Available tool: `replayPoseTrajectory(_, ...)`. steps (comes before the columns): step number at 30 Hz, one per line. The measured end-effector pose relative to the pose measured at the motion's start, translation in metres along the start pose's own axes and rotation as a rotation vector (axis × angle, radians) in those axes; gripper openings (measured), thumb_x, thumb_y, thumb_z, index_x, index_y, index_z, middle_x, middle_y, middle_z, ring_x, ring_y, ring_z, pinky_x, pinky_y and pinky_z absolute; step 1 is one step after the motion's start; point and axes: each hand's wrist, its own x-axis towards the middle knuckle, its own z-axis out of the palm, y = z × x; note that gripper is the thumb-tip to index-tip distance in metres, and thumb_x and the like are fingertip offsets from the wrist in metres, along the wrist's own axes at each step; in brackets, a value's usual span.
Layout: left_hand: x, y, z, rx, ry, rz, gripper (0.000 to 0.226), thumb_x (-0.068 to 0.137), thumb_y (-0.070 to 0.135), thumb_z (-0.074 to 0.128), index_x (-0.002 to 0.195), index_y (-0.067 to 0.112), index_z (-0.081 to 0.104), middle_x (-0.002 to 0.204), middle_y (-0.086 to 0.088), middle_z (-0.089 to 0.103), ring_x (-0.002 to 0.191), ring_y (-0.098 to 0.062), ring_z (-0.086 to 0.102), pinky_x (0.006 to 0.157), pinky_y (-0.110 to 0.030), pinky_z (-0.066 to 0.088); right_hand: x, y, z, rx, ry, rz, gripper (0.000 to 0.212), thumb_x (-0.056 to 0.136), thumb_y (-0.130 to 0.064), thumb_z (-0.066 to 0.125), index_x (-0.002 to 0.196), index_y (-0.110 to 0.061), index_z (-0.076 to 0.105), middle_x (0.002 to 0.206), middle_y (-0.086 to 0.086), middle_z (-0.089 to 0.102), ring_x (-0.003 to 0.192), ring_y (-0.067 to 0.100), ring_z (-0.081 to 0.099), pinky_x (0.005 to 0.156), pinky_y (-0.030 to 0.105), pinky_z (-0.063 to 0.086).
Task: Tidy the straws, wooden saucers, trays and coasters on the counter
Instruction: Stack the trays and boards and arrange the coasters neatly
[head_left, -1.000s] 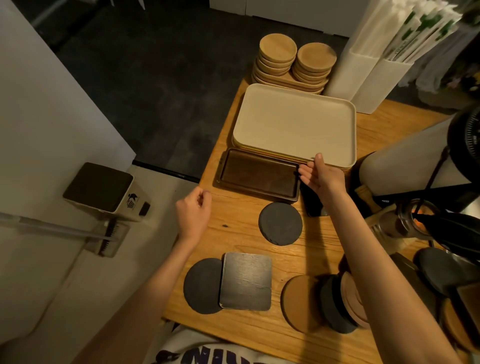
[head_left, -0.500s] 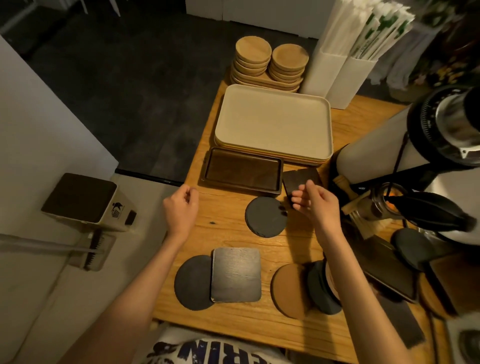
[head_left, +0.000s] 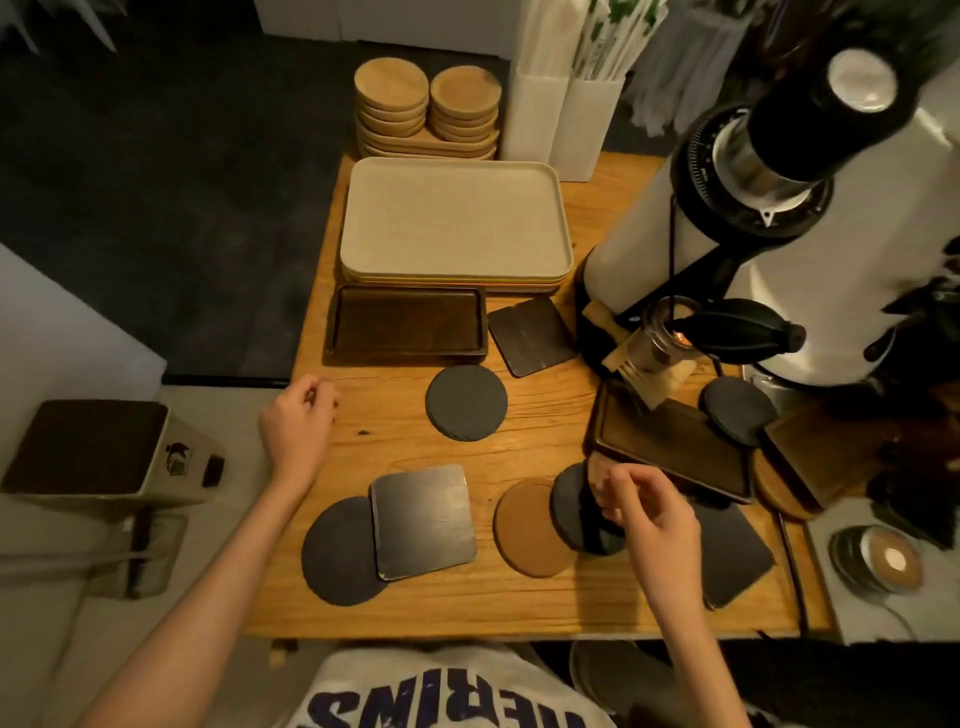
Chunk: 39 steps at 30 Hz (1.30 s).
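Two stacks of wooden saucers (head_left: 392, 85) stand at the back, beside white straw holders (head_left: 535, 119). In front of them lies a stack of cream trays (head_left: 452, 218), then a dark wooden tray (head_left: 408, 325) with a square dark coaster (head_left: 532, 335) to its right. A round slate coaster (head_left: 466, 401) lies mid-counter. Nearer me, a square coaster (head_left: 423, 519) overlaps a round slate one (head_left: 332, 556). My right hand (head_left: 649, 519), fingers loosely curled, hovers at a pile with a brown coaster (head_left: 524, 530) and a dark round one (head_left: 566, 506). My left hand (head_left: 298, 421) hangs loosely curled at the counter's left edge, holding nothing.
A tall coffee grinder (head_left: 753, 208) fills the right side, with a brush and a glass cup at its base. A second dark tray (head_left: 670, 447), another slate coaster (head_left: 737, 415) and wooden pieces crowd the right. A box (head_left: 88, 447) sits left of the counter.
My right hand has drawn back from the cream trays, past the square dark coaster beside the dark tray, to the near right coaster pile. My left hand has barely moved.
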Motion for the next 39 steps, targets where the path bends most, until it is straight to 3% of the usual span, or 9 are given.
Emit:
replayPoseTrajectory(3,-0.021,0.012,-0.002,-0.03,-0.055,0.078,0.024,0.095,0.012,0.052,0.074,0.009,0.063,0.061,-0.01,0.059,0.061,-0.028,0.057,0.058,-0.04,0.046,-0.003,0.013,-0.023,-0.109,0.128,-0.017,0.007,0.097,-0.03,0.059,0.094,-0.032,0.066,0.089,-0.014,0.07,0.087,-0.003,0.065,0.071,0.019,0.051)
replayPoseTrajectory(5,-0.041,0.022,0.0,-0.071,-0.123,0.106,0.024,0.095,0.01,0.053,0.073,0.012,0.062,0.058,0.001,0.057,0.056,-0.011,0.055,0.054,-0.033,0.043,-0.005,0.022,-0.035,-0.16,0.174,-0.021,0.008,0.097,-0.026,0.06,0.094,-0.032,0.064,0.086,-0.014,0.069,0.084,-0.005,0.064,0.069,0.02,0.052)
replayPoseTrajectory(7,-0.065,0.036,0.006,-0.116,-0.218,0.117,0.026,0.096,0.011,0.053,0.072,0.017,0.061,0.056,0.012,0.054,0.055,-0.007,0.055,0.049,-0.024,0.037,-0.006,0.03,-0.048,-0.246,0.208,-0.067,0.009,0.095,-0.021,0.062,0.097,-0.029,0.063,0.087,-0.015,0.067,0.085,-0.008,0.062,0.066,0.015,0.05)
replayPoseTrajectory(11,-0.111,0.058,0.013,-0.172,-0.347,0.122,0.03,0.097,0.017,0.053,0.068,0.021,0.059,0.055,0.011,0.057,0.052,-0.009,0.053,0.049,-0.029,0.035,0.001,0.04,-0.069,-0.441,0.217,-0.181,0.016,0.092,-0.013,0.066,0.105,-0.021,0.063,0.095,-0.01,0.062,0.086,-0.001,0.059,0.069,0.008,0.044)
replayPoseTrajectory(15,-0.15,0.074,0.023,-0.232,-0.44,0.116,0.032,0.096,0.014,0.055,0.065,0.016,0.06,0.057,-0.006,0.057,0.045,-0.018,0.049,0.046,-0.031,0.036,0.018,0.044,-0.083,-0.579,0.182,-0.272,0.024,0.091,-0.01,0.067,0.113,-0.014,0.062,0.106,-0.001,0.061,0.1,0.016,0.056,0.083,0.028,0.047)
replayPoseTrajectory(17,-0.163,0.078,0.025,-0.259,-0.469,0.085,0.032,0.096,0.014,0.054,0.065,0.016,0.061,0.055,-0.011,0.055,0.044,-0.024,0.048,0.045,-0.036,0.037,0.025,0.046,-0.087,-0.642,0.147,-0.311,0.027,0.09,-0.011,0.068,0.116,-0.015,0.063,0.112,0.0,0.061,0.107,0.017,0.053,0.087,0.027,0.043)
replayPoseTrajectory(22,-0.182,0.086,0.034,-0.318,-0.482,-0.011,0.033,0.098,0.017,0.052,0.066,0.015,0.061,0.049,-0.004,0.051,0.043,-0.007,0.044,0.043,-0.021,0.034,0.04,0.051,-0.095,-0.802,0.039,-0.426,0.036,0.083,-0.005,0.072,0.118,-0.013,0.066,0.114,0.004,0.063,0.108,0.022,0.053,0.087,0.033,0.045)
replayPoseTrajectory(31,-0.199,0.094,0.046,-0.26,-0.396,-0.01,0.031,0.096,0.019,0.053,0.067,0.02,0.062,0.051,0.0,0.054,0.042,-0.007,0.046,0.043,-0.018,0.035,0.062,0.059,-0.099,-0.914,-0.035,-0.614,0.027,0.08,0.002,0.072,0.104,-0.004,0.063,0.097,0.012,0.06,0.085,0.03,0.054,0.066,0.041,0.046)
replayPoseTrajectory(39,-0.221,0.103,0.05,-0.244,-0.402,0.025,0.027,0.095,0.017,0.054,0.069,0.018,0.062,0.059,-0.006,0.058,0.042,-0.007,0.047,0.041,-0.017,0.034,0.067,0.064,-0.109,-0.823,-0.158,-0.75,0.028,0.078,0.003,0.075,0.104,-0.002,0.064,0.098,0.011,0.06,0.087,0.029,0.056,0.062,0.04,0.051)
